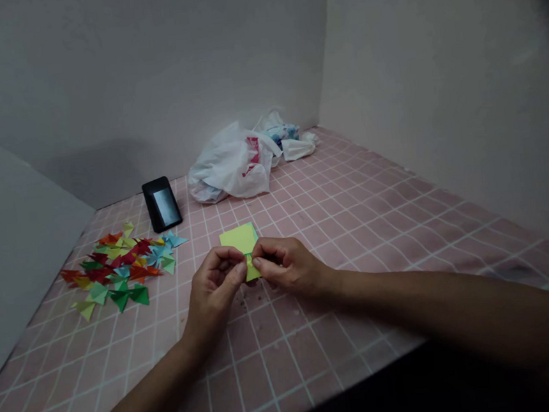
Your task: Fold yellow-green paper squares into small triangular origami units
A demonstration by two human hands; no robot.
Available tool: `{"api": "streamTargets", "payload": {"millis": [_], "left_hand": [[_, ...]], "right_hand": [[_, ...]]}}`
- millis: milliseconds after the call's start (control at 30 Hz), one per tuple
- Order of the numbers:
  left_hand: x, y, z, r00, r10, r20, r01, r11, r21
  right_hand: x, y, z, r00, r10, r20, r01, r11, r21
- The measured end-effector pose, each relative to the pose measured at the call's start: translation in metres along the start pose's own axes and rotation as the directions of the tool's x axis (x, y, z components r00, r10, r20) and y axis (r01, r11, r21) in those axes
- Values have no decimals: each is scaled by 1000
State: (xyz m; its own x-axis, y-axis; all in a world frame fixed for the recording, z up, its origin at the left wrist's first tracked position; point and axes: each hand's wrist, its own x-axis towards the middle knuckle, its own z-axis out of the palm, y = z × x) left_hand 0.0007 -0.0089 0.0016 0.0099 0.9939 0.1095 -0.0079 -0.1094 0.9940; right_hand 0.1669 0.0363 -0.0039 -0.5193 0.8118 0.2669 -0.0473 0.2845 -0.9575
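Note:
A small folded piece of yellow paper [251, 273] is pinched between my two hands, low over the table. My left hand [217, 276] grips its left side with thumb and forefinger. From the right, my right hand [290, 265] pinches the opposite side, its fingers curled. Just beyond my fingertips lies a stack of square paper sheets [237, 238], yellow-green on top with a light green edge at the right. To the left, a loose pile of folded paper butterflies [120, 261] spreads over the cloth in red, orange, yellow, green and blue.
A black smartphone [161, 204] lies behind the pile. Crumpled white plastic bags [235, 161] sit against the back wall, a blue-patterned packet [283, 132] beside them. Walls border the pink checked tablecloth [353, 225] at the back, left and right.

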Motion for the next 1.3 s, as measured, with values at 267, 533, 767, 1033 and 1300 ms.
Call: {"api": "streamTargets", "payload": {"millis": [267,533,767,1033,1300], "left_hand": [[2,2,2,998,-57,-26,58,997,49],[2,5,2,998,-49,-30,52,993,110],[3,6,3,996,-73,-50,78,990,114],[0,1,3,991,-132,-23,133,990,53],[1,3,8,990,-141,-21,141,989,40]], "right_hand": [[-1,-1,0,997,-75,-22,73,992,-100],[-1,2,-1,998,-60,-13,58,993,-100],[0,3,-1,1000,-27,17,28,994,-107],[2,2,-2,999,-48,-9,45,972,-229],[0,5,3,994,-85,-75,59,952,-301]]}}
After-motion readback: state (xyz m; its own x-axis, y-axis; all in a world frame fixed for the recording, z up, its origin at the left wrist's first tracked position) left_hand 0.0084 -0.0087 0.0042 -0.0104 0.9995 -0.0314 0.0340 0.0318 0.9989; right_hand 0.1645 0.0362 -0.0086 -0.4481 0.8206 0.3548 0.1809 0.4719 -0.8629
